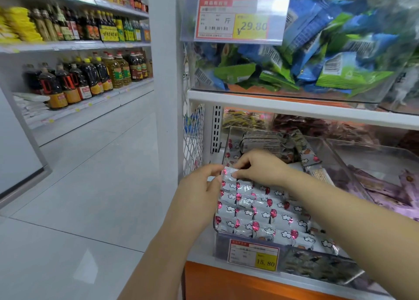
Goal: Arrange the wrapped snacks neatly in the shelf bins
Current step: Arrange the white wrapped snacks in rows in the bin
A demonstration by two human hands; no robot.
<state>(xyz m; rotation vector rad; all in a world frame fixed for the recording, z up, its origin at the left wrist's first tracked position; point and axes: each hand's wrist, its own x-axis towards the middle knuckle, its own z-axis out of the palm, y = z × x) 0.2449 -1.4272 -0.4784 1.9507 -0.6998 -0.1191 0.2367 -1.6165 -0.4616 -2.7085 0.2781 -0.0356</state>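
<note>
Pinching one wrapped snack (229, 174) between both hands, I hold it at the 12 o'clock end of the rows of wrapped snacks (260, 211) that lie flat, side by side, in the clear bin (223, 247). My left hand (204, 193) has its fingers curled round the packet's 9 o'clock end. My right hand (260, 168) is bent at the knuckles, its fingertips nipping the wrapper from 3 o'clock. The packet is white with red balloons and clouds, like those beneath it. More packets sit jumbled at the bin's 12 o'clock end. A price tag (254, 256) hangs on the bin's 6 o'clock wall. Purple packets (390, 193) fill the next bin at 3 o'clock. An upper bin (283, 93) of blue and green packets sits at 12 o'clock, and oil bottles (90, 77) line shelves at 10 o'clock.
</note>
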